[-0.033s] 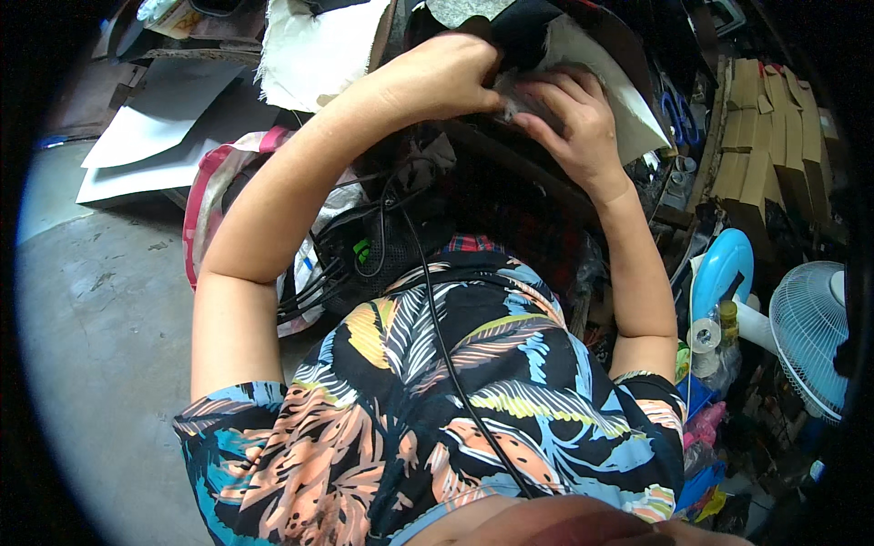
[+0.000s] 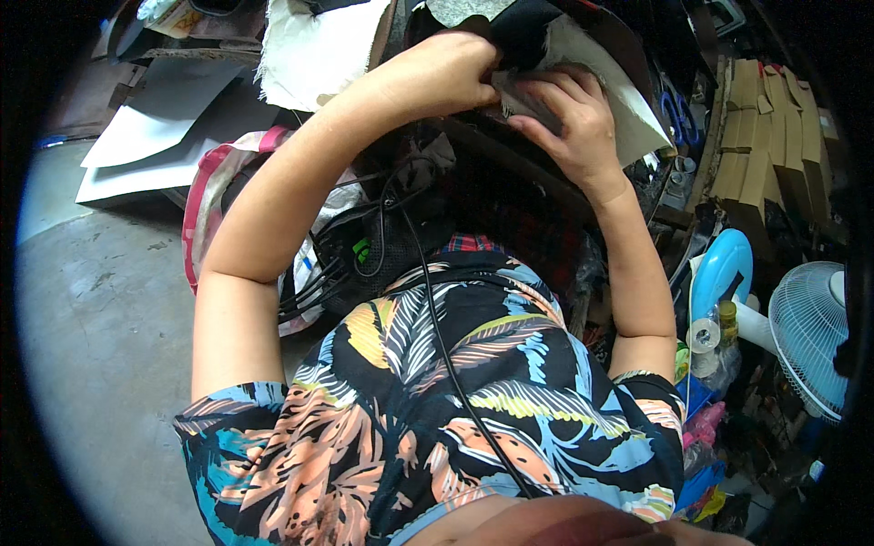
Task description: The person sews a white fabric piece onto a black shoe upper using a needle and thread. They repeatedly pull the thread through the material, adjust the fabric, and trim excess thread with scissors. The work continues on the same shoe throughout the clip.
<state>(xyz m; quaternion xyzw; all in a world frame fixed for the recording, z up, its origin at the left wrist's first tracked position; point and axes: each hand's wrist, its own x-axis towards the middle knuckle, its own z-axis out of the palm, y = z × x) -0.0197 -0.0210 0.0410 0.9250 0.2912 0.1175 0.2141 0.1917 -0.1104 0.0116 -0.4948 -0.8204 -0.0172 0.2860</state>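
Observation:
My left hand [image 2: 466, 71] is curled near the top centre, with its thumb pointing toward my right hand; most of its fingers are hidden. Beside it, the bent fingers of my right hand [image 2: 583, 123] lie over a small grey piece of thin material [image 2: 535, 98], thumb at its lower edge. Whether the left fingers also pinch that piece cannot be made out. Behind my right hand is a cream cloth piece with a frayed edge [image 2: 633, 114], against black material [image 2: 519, 41]. Another frayed cream cloth [image 2: 319, 55] lies left of my left hand.
White sheets [image 2: 164, 109] and a pink-edged bag [image 2: 205, 196] are on the left. Black cables [image 2: 382, 209] hang before my lap. To the right stand blue-handled scissors [image 2: 678, 118], stacked cardboard pieces [image 2: 765, 136], a blue round object [image 2: 724, 273] and a white fan [image 2: 810, 337].
The grey piece between my hands has shifted slightly, and my right thumb has moved a little to the left. My arms stay almost where they were.

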